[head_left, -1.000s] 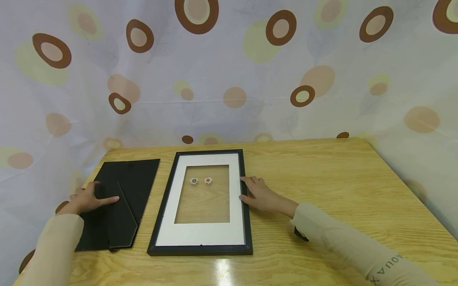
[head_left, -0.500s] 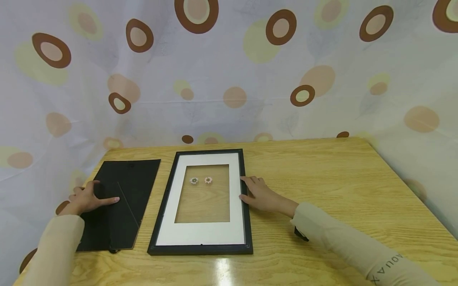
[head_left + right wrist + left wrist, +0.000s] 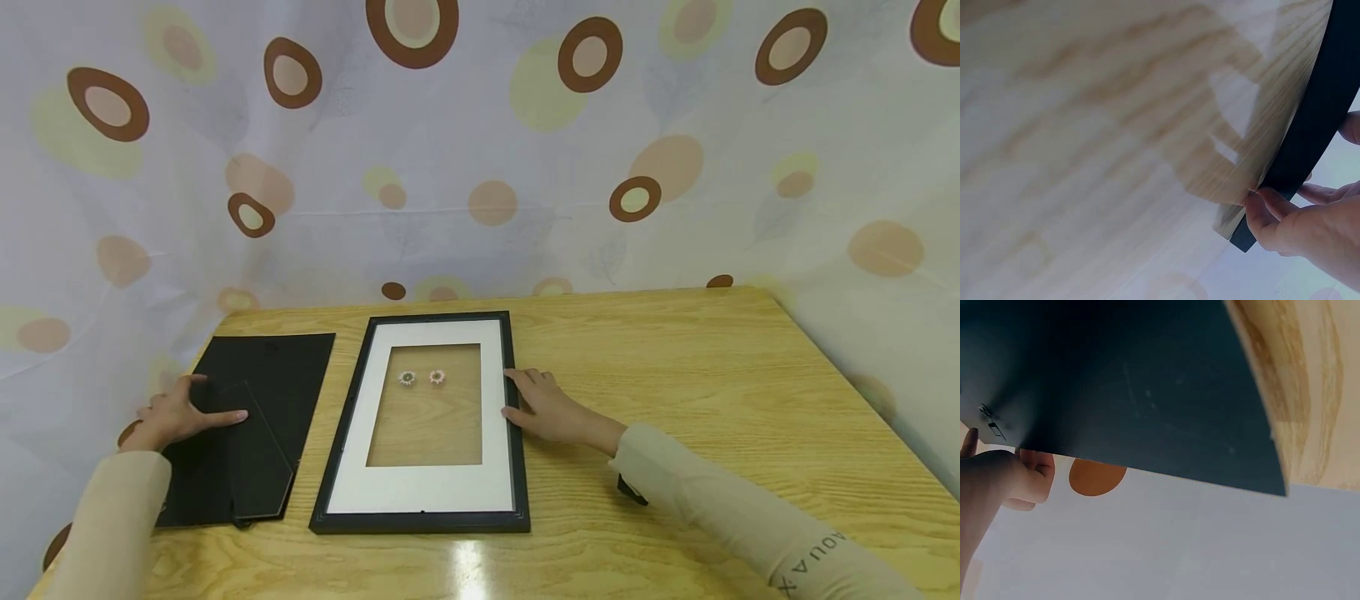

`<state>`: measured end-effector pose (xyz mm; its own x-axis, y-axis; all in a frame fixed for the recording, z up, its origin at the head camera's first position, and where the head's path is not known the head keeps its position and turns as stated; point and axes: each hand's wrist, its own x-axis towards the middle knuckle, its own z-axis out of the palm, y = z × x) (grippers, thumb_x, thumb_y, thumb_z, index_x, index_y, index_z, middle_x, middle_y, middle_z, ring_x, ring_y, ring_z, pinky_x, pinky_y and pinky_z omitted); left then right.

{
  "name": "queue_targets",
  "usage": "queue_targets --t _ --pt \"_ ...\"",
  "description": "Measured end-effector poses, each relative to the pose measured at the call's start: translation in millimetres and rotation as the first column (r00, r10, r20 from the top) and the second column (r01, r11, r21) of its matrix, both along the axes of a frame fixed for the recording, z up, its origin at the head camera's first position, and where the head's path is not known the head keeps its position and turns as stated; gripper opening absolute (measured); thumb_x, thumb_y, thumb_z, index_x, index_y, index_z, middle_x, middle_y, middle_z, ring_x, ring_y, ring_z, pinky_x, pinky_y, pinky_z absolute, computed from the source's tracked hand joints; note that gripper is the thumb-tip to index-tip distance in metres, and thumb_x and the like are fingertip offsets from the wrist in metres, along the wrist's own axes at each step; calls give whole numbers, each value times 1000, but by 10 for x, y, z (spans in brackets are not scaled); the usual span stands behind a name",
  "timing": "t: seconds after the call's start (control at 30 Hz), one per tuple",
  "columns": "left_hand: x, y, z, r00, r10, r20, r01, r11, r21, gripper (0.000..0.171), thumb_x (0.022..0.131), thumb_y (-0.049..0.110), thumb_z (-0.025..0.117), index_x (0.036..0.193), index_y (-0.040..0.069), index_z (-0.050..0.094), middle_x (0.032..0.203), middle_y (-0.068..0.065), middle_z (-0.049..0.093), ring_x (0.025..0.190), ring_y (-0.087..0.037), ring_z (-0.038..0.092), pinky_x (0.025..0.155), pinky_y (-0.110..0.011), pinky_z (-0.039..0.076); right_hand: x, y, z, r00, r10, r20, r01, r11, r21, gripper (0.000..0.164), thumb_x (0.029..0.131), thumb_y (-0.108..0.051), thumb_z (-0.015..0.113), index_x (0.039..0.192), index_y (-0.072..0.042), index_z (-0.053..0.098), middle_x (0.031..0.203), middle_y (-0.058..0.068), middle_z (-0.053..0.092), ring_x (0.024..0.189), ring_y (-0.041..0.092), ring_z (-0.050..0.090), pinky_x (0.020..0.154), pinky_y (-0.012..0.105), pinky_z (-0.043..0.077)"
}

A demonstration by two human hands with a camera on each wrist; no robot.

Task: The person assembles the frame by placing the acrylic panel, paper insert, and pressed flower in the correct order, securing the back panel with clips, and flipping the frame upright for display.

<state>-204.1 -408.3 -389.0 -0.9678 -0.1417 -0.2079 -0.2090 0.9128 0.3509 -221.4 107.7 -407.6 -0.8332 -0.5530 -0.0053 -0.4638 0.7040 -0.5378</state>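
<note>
In the head view a black picture-frame backing board (image 3: pixel 285 367) lies at the table's left, its easel leg (image 3: pixel 258 467) on top. My left hand (image 3: pixel 176 414) holds the board's left edge, thumb laid across its face. The left wrist view shows bent fingers (image 3: pixel 1035 469) at the edge, near a small metal hook (image 3: pixel 995 428). To its right lies a black picture frame (image 3: pixel 420 524) with a white mat (image 3: pixel 427 492) around a see-through window. My right hand (image 3: pixel 547 408) grips the frame's right side. In the right wrist view, bent fingertips (image 3: pixel 1266 209) meet the black rim.
Two small flower-like pieces (image 3: pixel 422 378) show in the upper part of the frame's window. The wooden table (image 3: pixel 675 358) extends to the right of the frame. A patterned curtain (image 3: pixel 450 150) hangs behind and at both sides. A dark piece (image 3: pixel 632 490) shows under the right cuff.
My left hand and the backing board have shifted slightly left. The easel leg's outline blended into the board half a second ago and shows clearly now. My right hand and the frame have stayed put.
</note>
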Motion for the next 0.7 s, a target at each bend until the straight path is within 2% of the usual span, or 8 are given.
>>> queue_targets --t 0.13,0.3,0.53,0.7 --pt "0 -16 20 1000 -7 -6 7 1000 8 108 73 61 64 138 -10 15 132 -46 14 111 -66 20 83 -75 14 -9 2 -7 1000 1 -3 -1 1000 2 58 94 -25 51 139 3 28 136 26 36 124 41 35 100 52 35" --pt "6 -47 26 1000 22 -6 -22 999 44 107 74 60 64 140 -8 15 132 -47 10 112 -68 16 81 -71 21 -12 3 -9 1000 -5 0 5 1000 -1 58 94 -26 51 140 2 28 137 26 36 124 41 34 100 53 35" --pt "3 -89 -8 989 18 -149 -3 995 98 98 74 48 70 136 -13 24 132 -47 20 118 -60 23 92 -65 29 -15 7 -15 1000 -5 -8 5 1000 2 58 94 -26 51 139 2 29 136 26 37 123 41 35 99 52 35" --pt "25 -125 7 985 41 -166 -16 989 147 95 76 44 70 136 -13 24 134 -47 19 121 -59 22 95 -65 26 -21 8 -29 1000 -1 -12 1 1000 3 58 94 -26 51 139 2 29 136 26 37 123 41 36 99 52 36"
